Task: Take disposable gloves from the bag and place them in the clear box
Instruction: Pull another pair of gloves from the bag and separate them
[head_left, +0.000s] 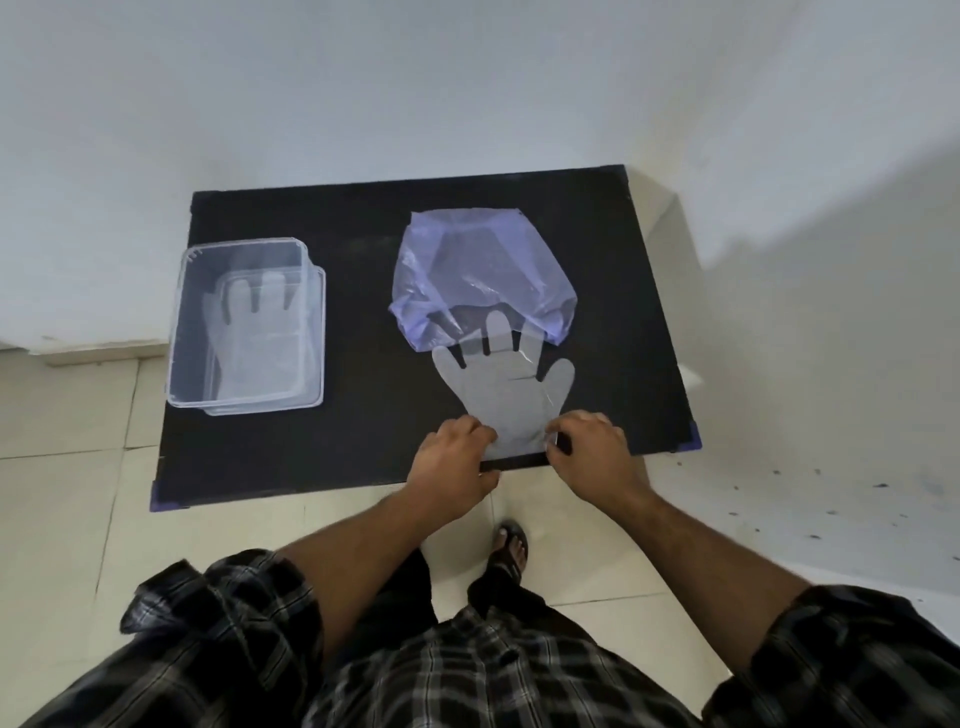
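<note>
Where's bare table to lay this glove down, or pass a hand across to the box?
Bare black table runs between the clear box and the purple bag, and along the near edge below the box. Crowded near right: glove pinched by left hand and right hand.

no readable text, labels or numbers

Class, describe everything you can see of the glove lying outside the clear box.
The glove is thin, translucent greyish plastic, hand-shaped, lying flat on the black table. Its fingers point away, their tips tucked under the mouth of the purple bag. The left hand and right hand pinch its cuff corners near the table's front edge.
</note>
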